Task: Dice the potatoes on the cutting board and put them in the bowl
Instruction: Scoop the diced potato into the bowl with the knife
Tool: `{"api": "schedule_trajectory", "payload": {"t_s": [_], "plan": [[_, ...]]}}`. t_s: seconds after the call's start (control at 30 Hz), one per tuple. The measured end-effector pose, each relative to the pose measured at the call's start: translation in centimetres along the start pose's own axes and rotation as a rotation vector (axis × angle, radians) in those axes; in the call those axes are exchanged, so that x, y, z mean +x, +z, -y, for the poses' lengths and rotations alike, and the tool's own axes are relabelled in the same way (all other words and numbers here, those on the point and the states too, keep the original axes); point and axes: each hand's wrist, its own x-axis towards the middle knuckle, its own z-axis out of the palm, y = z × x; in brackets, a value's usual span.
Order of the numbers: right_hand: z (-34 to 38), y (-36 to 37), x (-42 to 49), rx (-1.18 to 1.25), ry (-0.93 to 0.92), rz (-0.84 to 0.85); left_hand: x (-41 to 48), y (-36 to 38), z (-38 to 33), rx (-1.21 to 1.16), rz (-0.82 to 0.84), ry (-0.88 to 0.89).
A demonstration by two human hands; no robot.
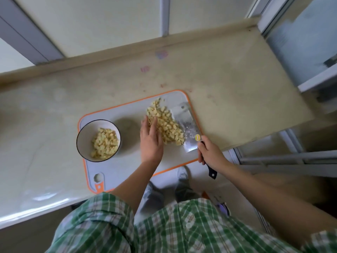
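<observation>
A pale beige worktop (237,88) with a stone-like finish runs across the view. It carries faint reddish stains (145,68) near its back edge, where a low raised lip meets the wall (109,24). The wall is off-white panels parted by grey strips. To the right a grey door frame (310,83) with frosted panes stands at the worktop's end. Below the front edge lies the floor, where grey shoes (182,175) show.

A grey board (127,165) with an orange rim lies slantwise on the worktop, its hanging hole at the near left corner. A white bowl (83,137) with a dark rim stands on the board's left end, partly filled with diced potato (104,143). A larger pile (166,125) of pale yellow dice lies on the board's right half, well apart from the bowl.

The left hand (151,141) is flat with straight fingers, pressed against the pile's left side. The right hand (209,152) is curled round the black handle of a cleaver (182,115), the handle's end sticking out below the fist. The broad blade lies low against the pile's right side, so the dice sit between palm and steel. A green plaid shirt (164,225) fills the bottom of the view.
</observation>
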Motion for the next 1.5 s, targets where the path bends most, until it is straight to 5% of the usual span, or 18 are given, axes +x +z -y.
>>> {"api": "schedule_trajectory", "payload": {"t_s": [0.47, 0.9, 1.27, 1.5], "plan": [[3.1, 2.1, 1.1, 0.232, 0.043, 0.19, 0.4, 1.2, -0.1, -0.022, 0.11, 0.008], [3.4, -2.5, 0.7, 0.334, 0.123, 0.232, 0.7, -1.4, -1.3, 0.033, 0.01, -0.021], [5.8, -3.6, 0.0, 0.3, 0.114, 0.337, -0.2, -4.1, -1.5, 0.002, -0.15, -0.076], [10.6, -2.5, -0.3, 0.219, 0.031, 0.579, -0.2, -8.4, -1.1, -0.12, -0.408, -0.207]]}}
